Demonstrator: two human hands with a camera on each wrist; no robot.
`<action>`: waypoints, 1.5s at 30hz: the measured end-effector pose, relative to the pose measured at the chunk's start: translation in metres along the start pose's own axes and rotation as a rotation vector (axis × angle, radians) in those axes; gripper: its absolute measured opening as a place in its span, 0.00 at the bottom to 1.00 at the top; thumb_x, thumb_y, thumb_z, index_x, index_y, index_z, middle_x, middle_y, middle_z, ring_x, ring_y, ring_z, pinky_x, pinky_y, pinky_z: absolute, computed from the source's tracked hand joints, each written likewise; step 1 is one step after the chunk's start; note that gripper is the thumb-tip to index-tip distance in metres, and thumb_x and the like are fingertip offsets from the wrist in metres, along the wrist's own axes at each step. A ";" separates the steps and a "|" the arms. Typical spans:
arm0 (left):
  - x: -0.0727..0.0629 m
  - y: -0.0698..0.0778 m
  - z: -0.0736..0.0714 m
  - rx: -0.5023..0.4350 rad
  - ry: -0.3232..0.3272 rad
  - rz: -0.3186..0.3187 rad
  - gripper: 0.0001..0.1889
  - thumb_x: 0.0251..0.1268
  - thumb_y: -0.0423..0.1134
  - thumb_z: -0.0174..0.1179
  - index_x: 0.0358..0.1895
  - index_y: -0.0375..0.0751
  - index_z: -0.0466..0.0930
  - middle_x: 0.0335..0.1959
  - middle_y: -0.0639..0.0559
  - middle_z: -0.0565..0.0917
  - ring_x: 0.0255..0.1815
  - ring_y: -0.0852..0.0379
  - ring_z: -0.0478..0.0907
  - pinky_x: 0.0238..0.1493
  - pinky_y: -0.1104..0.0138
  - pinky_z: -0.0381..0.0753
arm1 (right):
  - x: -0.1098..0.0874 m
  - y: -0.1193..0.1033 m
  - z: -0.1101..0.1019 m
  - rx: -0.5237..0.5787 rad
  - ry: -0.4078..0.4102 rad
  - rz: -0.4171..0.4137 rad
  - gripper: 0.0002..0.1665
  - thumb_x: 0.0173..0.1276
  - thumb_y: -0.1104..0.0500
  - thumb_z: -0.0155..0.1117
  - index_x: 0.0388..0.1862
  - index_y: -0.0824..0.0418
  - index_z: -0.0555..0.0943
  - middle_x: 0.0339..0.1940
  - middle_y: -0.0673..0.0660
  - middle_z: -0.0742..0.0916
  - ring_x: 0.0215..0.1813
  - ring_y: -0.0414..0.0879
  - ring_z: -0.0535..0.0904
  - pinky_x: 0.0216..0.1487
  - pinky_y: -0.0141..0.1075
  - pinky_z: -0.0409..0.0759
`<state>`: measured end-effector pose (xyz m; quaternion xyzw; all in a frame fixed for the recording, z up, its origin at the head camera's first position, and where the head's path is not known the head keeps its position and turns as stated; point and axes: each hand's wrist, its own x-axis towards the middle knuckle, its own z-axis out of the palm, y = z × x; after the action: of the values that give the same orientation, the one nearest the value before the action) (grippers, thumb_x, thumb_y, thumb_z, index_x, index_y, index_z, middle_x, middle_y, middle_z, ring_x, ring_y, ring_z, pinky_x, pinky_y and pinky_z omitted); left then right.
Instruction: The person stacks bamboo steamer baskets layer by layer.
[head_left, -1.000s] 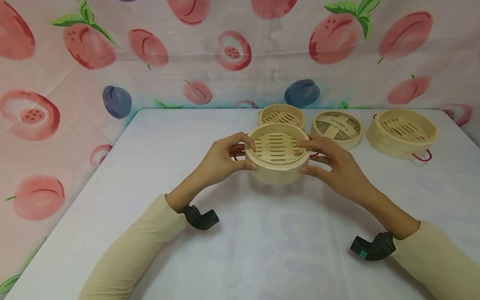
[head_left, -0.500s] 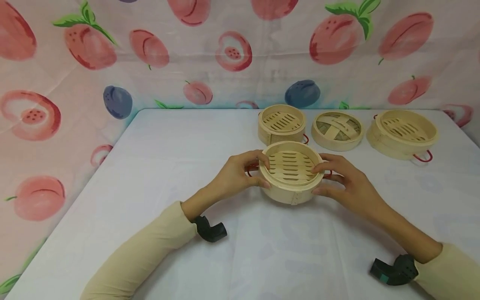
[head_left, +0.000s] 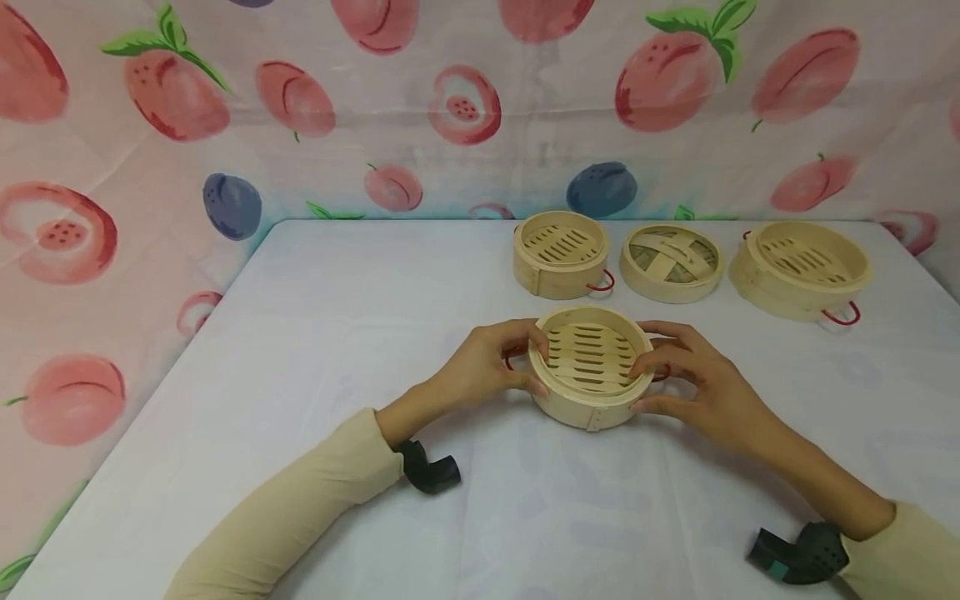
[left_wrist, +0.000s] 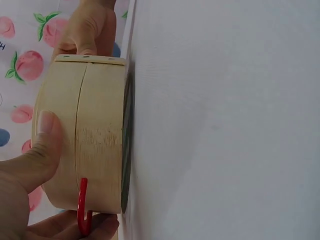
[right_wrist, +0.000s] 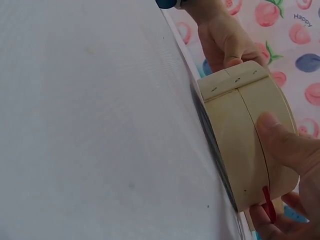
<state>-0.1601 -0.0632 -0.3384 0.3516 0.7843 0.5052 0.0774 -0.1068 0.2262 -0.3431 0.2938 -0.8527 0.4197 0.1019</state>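
Note:
A round bamboo steamer basket (head_left: pixel 592 410) with a slatted floor is held between both hands near the middle of the table. My left hand (head_left: pixel 491 360) grips its left side, thumb on the outer wall and a finger over the rim. On the opposite side, my right hand (head_left: pixel 697 382) grips it the same way. Red loop handles stick out by the fingers; one handle (left_wrist: pixel 82 205) shows in the left wrist view, another handle (right_wrist: pixel 269 204) in the right wrist view. The basket is level and low; whether its base touches the cloth I cannot tell.
Along the back stand a smaller-looking slatted steamer basket (head_left: pixel 551 279), a woven bamboo lid (head_left: pixel 667 287) and a larger steamer basket (head_left: pixel 780 292) with red handles. A white cloth covers the table (head_left: pixel 360 292). Behind it hangs a fruit-print curtain (head_left: pixel 300 167).
Both hands have brought the steamer basket toward the person and slightly right, away from the back row. The rear left basket, partly covered before, now shows fully.

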 end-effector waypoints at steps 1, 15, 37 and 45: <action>0.000 -0.001 0.000 0.005 0.001 0.005 0.20 0.40 0.33 0.77 0.38 0.41 0.77 0.46 0.51 0.78 0.55 0.61 0.74 0.58 0.70 0.71 | 0.000 0.001 0.000 0.001 -0.001 0.000 0.27 0.39 0.69 0.81 0.39 0.51 0.82 0.64 0.56 0.71 0.53 0.38 0.72 0.45 0.24 0.70; 0.000 -0.003 0.003 -0.024 -0.009 0.011 0.21 0.39 0.31 0.77 0.38 0.40 0.77 0.58 0.44 0.72 0.60 0.55 0.69 0.58 0.71 0.71 | -0.001 0.011 0.002 0.076 -0.038 -0.002 0.32 0.40 0.71 0.80 0.46 0.57 0.80 0.66 0.57 0.69 0.59 0.38 0.68 0.48 0.22 0.71; 0.028 0.011 -0.071 0.247 0.081 0.063 0.30 0.48 0.35 0.75 0.57 0.40 0.74 0.59 0.49 0.73 0.63 0.54 0.68 0.59 0.63 0.72 | -0.003 0.015 -0.002 0.235 -0.045 0.084 0.32 0.45 0.75 0.76 0.51 0.62 0.77 0.65 0.59 0.70 0.67 0.41 0.63 0.58 0.24 0.68; 0.054 -0.012 -0.081 0.327 0.141 -0.013 0.26 0.52 0.37 0.73 0.56 0.43 0.76 0.59 0.51 0.73 0.63 0.55 0.67 0.60 0.63 0.71 | -0.003 0.020 -0.001 0.298 -0.051 0.090 0.32 0.46 0.76 0.75 0.51 0.64 0.76 0.64 0.60 0.70 0.67 0.42 0.63 0.59 0.24 0.68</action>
<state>-0.2445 -0.0914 -0.2976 0.3183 0.8616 0.3940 -0.0329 -0.1157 0.2379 -0.3566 0.2779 -0.7956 0.5381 0.0165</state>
